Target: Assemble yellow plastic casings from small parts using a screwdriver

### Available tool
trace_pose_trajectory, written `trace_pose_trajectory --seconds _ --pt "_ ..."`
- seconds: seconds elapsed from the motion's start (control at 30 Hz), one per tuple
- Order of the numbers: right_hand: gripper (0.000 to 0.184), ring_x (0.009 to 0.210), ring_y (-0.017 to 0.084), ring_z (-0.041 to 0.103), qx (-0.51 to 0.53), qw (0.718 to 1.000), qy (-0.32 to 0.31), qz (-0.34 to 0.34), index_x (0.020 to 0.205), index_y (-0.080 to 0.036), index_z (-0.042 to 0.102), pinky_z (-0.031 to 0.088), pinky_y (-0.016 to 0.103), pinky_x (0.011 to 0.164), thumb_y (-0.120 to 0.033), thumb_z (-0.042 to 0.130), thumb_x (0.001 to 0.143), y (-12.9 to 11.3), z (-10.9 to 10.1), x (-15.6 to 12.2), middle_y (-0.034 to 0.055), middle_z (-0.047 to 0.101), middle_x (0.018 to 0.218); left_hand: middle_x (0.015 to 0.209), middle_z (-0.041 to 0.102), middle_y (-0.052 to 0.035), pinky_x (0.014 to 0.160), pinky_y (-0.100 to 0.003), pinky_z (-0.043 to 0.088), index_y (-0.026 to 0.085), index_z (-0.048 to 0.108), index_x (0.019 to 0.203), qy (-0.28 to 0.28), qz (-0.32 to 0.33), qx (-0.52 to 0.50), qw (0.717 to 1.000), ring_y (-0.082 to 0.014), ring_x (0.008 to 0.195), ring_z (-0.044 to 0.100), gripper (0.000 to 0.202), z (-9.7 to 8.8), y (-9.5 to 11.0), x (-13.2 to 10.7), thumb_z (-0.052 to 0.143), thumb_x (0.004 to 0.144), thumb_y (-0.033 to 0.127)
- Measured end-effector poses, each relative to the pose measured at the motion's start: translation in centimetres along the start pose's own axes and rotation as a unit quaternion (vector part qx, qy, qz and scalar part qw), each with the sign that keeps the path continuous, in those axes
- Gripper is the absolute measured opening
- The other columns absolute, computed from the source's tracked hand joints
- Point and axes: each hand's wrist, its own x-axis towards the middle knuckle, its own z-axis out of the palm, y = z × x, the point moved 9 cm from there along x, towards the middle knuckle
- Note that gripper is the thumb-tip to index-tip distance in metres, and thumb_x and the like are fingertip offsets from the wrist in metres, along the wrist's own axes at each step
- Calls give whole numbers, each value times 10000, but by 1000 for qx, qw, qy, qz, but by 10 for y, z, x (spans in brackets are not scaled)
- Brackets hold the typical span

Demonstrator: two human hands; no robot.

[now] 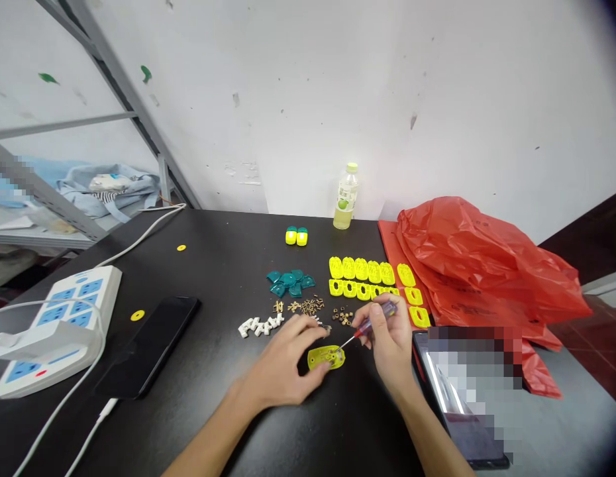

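Observation:
My right hand [387,331] is closed around a screwdriver [371,320] with a purple and red handle. Its tip reaches into a yellow plastic shell [318,356] lying on the black table. My left hand [293,361] has its thumb on the shell's near edge, while its fingers arch over the far side close to some small metal pins [327,328]. Just beyond the hands lie small brass screws [312,306], brass nut-like pieces [344,317], white plastic pieces [261,325] and dark green caps [289,282].
Rows of yellow shells [361,269] lie at right, beside a crumpled red plastic bag [477,258]. Two yellow-green assembled pieces [297,236] and a drink bottle [346,199] stand near the wall. At left are a phone [152,344] and a power strip [106,288]; a tablet [452,404] is at right.

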Motion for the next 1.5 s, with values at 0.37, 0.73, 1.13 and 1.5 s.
trace_pose_trajectory --seconds 0.37,0.73,1.13,1.5 --pt "242 704 136 609 -161 969 -141 -127 1185 -262 413 503 283 674 -252 536 977 -2 20 -19 -14 634 816 976 590 -66 785 -342 483 173 659 989 -60 10 53 997 -216 901 552 214 33 -6 2 710 844 323" --pt "273 758 137 603 -205 944 -195 -169 1196 -266 492 506 267 680 -188 571 947 -17 32 -22 3 617 873 959 580 -59 782 -328 480 173 657 971 -54 16 42 998 -208 893 548 170 36 -7 1 685 856 296" --pt "331 759 146 630 -294 886 -226 -279 1213 -203 582 531 266 682 -76 600 908 -56 36 -50 40 626 870 980 559 -66 786 -307 478 169 657 971 -84 17 -4 996 -197 908 534 181 37 -6 -1 620 930 342" --pt "213 754 134 666 -284 862 -286 -308 1040 -234 568 534 224 651 -57 548 922 -67 42 -49 26 673 831 991 523 -72 765 -290 470 160 653 1029 -110 0 -21 994 -194 919 521 167 38 -1 -3 592 949 293"
